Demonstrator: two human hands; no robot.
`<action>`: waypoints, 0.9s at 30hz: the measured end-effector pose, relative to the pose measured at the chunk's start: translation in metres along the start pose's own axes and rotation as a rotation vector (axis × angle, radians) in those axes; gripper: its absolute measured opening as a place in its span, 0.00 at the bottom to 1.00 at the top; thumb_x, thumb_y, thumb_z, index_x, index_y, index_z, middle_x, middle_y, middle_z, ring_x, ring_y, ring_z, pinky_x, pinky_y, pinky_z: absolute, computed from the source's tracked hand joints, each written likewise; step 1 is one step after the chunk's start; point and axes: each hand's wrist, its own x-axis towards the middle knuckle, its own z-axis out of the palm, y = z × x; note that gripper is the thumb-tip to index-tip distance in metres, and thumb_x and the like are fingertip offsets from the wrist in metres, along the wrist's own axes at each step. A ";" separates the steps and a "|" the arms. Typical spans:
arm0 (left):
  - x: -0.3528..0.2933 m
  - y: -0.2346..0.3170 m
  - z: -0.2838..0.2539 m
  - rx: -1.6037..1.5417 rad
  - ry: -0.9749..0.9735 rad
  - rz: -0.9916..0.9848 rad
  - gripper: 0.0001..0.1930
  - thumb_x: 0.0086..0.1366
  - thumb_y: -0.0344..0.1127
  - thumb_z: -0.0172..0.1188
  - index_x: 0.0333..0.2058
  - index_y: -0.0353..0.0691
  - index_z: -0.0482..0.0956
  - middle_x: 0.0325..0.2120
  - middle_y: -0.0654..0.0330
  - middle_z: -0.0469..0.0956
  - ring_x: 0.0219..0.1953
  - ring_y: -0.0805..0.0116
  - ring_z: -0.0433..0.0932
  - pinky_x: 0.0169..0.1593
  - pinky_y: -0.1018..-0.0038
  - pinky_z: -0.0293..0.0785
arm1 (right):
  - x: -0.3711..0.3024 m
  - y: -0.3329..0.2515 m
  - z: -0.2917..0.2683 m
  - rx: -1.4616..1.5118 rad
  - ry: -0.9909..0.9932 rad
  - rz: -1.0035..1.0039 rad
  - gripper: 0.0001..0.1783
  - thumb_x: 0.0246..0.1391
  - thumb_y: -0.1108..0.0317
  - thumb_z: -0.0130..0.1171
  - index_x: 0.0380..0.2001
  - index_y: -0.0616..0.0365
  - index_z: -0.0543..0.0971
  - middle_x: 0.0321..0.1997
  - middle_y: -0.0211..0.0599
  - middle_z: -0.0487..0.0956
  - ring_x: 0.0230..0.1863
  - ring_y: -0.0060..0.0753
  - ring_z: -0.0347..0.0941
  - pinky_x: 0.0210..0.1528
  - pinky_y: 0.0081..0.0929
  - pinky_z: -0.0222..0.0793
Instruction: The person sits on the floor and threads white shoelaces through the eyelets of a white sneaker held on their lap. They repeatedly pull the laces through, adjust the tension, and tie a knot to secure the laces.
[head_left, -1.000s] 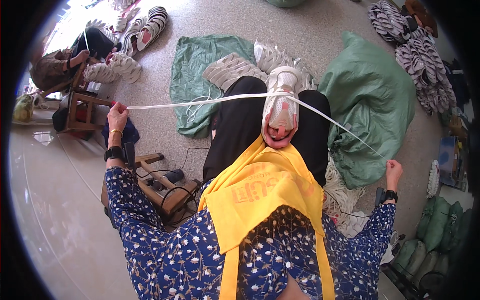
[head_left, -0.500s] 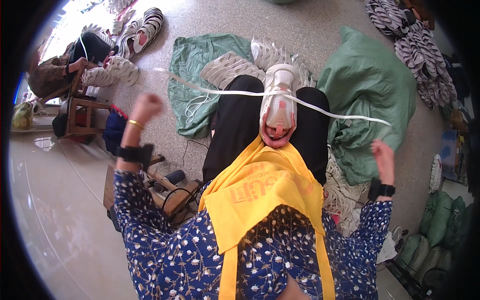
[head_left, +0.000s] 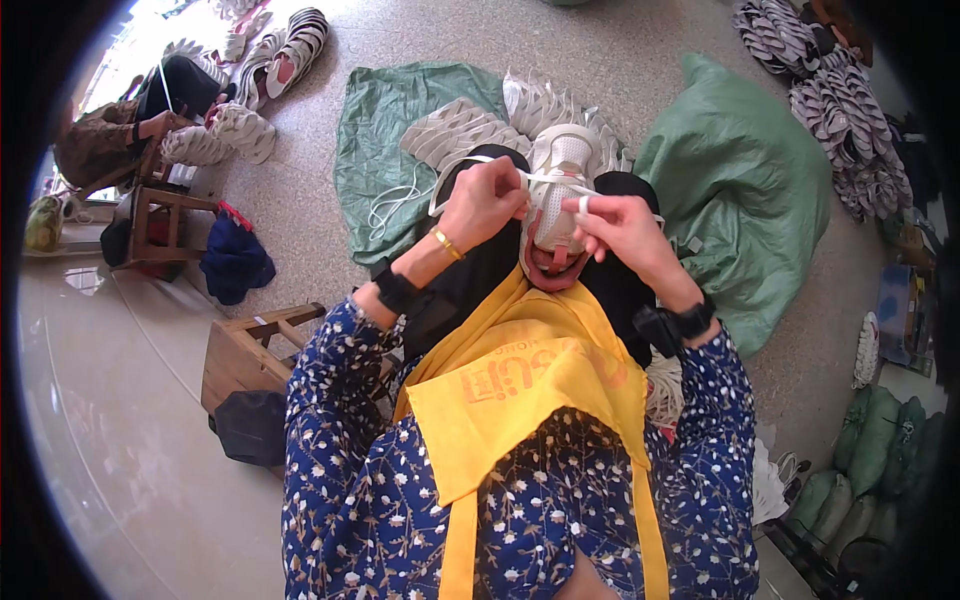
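A pale sneaker or shoe upper (head_left: 562, 150) with a pink-lined collar rests between my black-clad knees, its opening toward me. A white shoelace (head_left: 452, 172) crosses over its mesh tongue, looping out at the left. My left hand (head_left: 483, 208) pinches the lace at the shoe's left side. Over the right side of the shoe, my right hand (head_left: 622, 232) has its thumb and forefinger together on the lace, the other fingers loosely bent. White bands show around fingers of both hands. The exact pinch points are partly hidden.
Rows of pale shoe uppers (head_left: 455, 135) lie on a green sheet (head_left: 375, 120) ahead. A bulging green sack (head_left: 740, 190) stands at right. Left are a wooden stool (head_left: 235, 365) and another person's arm (head_left: 150, 128). More shoe uppers (head_left: 845, 120) are piled far right.
Both hands, spread wide and empty with the lace ends flung outward, have come inward to the shoe. They now grip the lace above it.
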 end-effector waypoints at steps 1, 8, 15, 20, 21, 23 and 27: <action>0.003 0.002 0.001 0.012 0.028 0.007 0.04 0.66 0.24 0.59 0.31 0.32 0.74 0.29 0.57 0.84 0.31 0.73 0.85 0.35 0.79 0.81 | 0.010 -0.001 0.003 -0.004 -0.020 0.001 0.20 0.66 0.72 0.56 0.59 0.65 0.77 0.30 0.28 0.81 0.25 0.13 0.74 0.26 0.14 0.73; 0.019 -0.005 0.009 -0.245 0.130 0.012 0.06 0.66 0.25 0.63 0.31 0.33 0.74 0.29 0.57 0.84 0.32 0.72 0.86 0.37 0.78 0.82 | 0.027 -0.004 0.004 -0.005 0.145 -0.098 0.17 0.66 0.73 0.56 0.56 0.66 0.75 0.31 0.31 0.83 0.25 0.14 0.74 0.25 0.15 0.73; 0.026 -0.007 0.015 -0.282 0.168 0.051 0.07 0.62 0.22 0.64 0.28 0.30 0.73 0.26 0.55 0.84 0.31 0.71 0.87 0.34 0.77 0.83 | -0.002 0.017 -0.002 0.083 0.361 -0.131 0.05 0.64 0.72 0.61 0.36 0.63 0.78 0.31 0.33 0.83 0.26 0.15 0.76 0.28 0.15 0.74; 0.025 -0.007 0.015 -0.328 0.148 0.071 0.08 0.62 0.23 0.65 0.28 0.31 0.74 0.26 0.56 0.85 0.30 0.72 0.86 0.35 0.78 0.82 | -0.015 0.024 -0.013 0.058 0.330 -0.053 0.08 0.65 0.72 0.61 0.43 0.65 0.81 0.31 0.30 0.82 0.28 0.15 0.76 0.30 0.14 0.75; 0.025 -0.007 0.016 -0.328 0.157 0.088 0.08 0.62 0.24 0.65 0.28 0.31 0.74 0.26 0.55 0.85 0.30 0.73 0.86 0.34 0.78 0.81 | -0.015 0.023 -0.013 0.038 0.317 -0.030 0.10 0.65 0.71 0.61 0.46 0.65 0.82 0.31 0.29 0.82 0.29 0.14 0.76 0.31 0.14 0.75; 0.024 -0.007 0.016 -0.227 0.164 0.108 0.08 0.61 0.24 0.66 0.29 0.32 0.74 0.27 0.56 0.84 0.29 0.74 0.85 0.34 0.78 0.80 | -0.014 0.018 -0.013 -0.014 0.314 -0.019 0.13 0.64 0.72 0.61 0.50 0.66 0.81 0.31 0.29 0.82 0.30 0.15 0.77 0.32 0.15 0.76; 0.019 0.011 0.016 0.136 0.202 0.214 0.08 0.58 0.23 0.66 0.29 0.34 0.74 0.26 0.57 0.81 0.26 0.72 0.81 0.32 0.75 0.76 | -0.009 0.011 -0.011 -0.090 0.384 -0.044 0.17 0.63 0.74 0.61 0.54 0.68 0.80 0.32 0.32 0.83 0.32 0.17 0.80 0.36 0.17 0.80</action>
